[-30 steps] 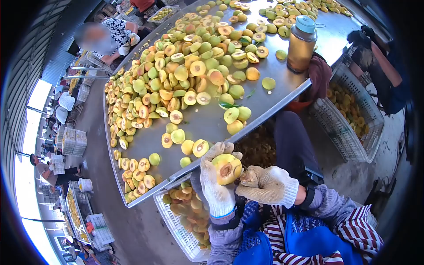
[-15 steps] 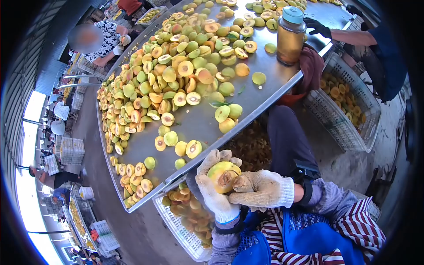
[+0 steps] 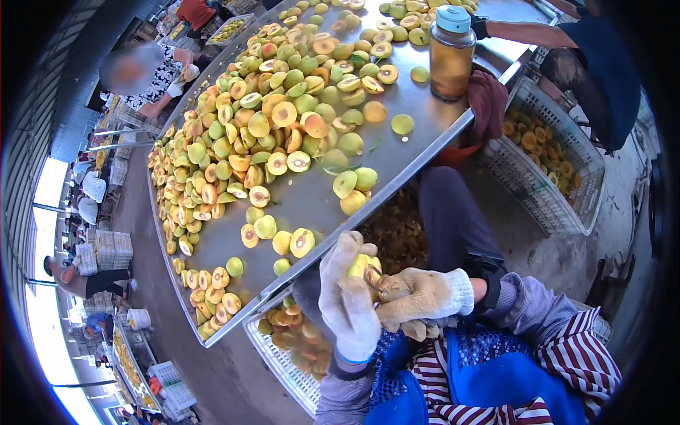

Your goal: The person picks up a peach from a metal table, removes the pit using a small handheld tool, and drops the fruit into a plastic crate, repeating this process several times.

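Both my hands wear pale knit gloves and meet just off the near edge of the metal table. My left hand is wrapped round a yellow-green fruit half, which its fingers partly hide. My right hand presses its fingertips to the brownish inner side of that fruit; whether a tool is in it cannot be made out. Beyond them, a large heap of halved fruit covers much of the tabletop. Below the table edge, a white crate holds more halves.
A jar of amber liquid and a dark red cloth stand at the table's right edge. Beside them is a crate of fruit, near a co-worker in dark clothes. Another person sits across the table.
The fruit has turned in my left hand and shows less of itself between the gloves. The co-worker's gloved hand at the right has moved behind the jar. The whole view has shifted slightly.
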`<state>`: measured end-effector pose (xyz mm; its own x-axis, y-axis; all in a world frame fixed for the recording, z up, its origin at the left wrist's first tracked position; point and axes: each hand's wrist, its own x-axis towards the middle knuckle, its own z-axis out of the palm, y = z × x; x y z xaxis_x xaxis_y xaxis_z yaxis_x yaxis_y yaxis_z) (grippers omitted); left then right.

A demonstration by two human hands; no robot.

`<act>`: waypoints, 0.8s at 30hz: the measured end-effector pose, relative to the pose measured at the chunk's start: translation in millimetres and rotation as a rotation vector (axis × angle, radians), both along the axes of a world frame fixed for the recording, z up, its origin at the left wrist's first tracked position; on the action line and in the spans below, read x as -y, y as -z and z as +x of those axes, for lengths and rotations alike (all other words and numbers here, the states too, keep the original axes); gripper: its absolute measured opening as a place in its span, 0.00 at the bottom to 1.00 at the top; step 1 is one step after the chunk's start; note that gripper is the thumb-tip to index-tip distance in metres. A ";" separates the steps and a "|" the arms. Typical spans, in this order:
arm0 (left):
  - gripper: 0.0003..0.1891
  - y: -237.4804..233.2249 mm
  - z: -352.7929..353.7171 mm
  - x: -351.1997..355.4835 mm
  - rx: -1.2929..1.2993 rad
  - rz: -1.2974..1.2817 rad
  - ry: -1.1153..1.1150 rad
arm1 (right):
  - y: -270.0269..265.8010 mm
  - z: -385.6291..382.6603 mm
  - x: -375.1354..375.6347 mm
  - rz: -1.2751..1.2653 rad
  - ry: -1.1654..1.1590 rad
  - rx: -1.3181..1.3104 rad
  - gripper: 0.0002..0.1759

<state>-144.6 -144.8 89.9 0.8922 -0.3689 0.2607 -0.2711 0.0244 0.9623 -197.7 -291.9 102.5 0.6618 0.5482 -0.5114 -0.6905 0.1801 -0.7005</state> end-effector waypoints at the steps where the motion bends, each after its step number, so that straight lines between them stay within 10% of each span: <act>1: 0.29 -7.2 2.8 -0.6 -0.143 -0.026 0.064 | -1.3 -0.4 0.1 0.023 0.000 -0.011 0.17; 6: 0.17 -9.0 16.2 8.6 0.270 0.099 0.028 | 5.9 -3.8 5.3 0.162 -0.008 -0.101 0.16; 9: 0.13 -16.4 18.4 5.8 -0.223 0.187 0.135 | 29.6 -10.6 8.4 0.364 0.012 -0.264 0.14; 20: 0.14 -23.3 28.0 17.2 0.651 0.328 0.083 | 9.9 -10.0 15.0 0.424 0.049 -0.162 0.13; 24: 0.16 -40.1 33.2 15.8 -0.229 0.442 0.233 | 13.4 -8.8 9.2 0.418 0.078 -0.287 0.12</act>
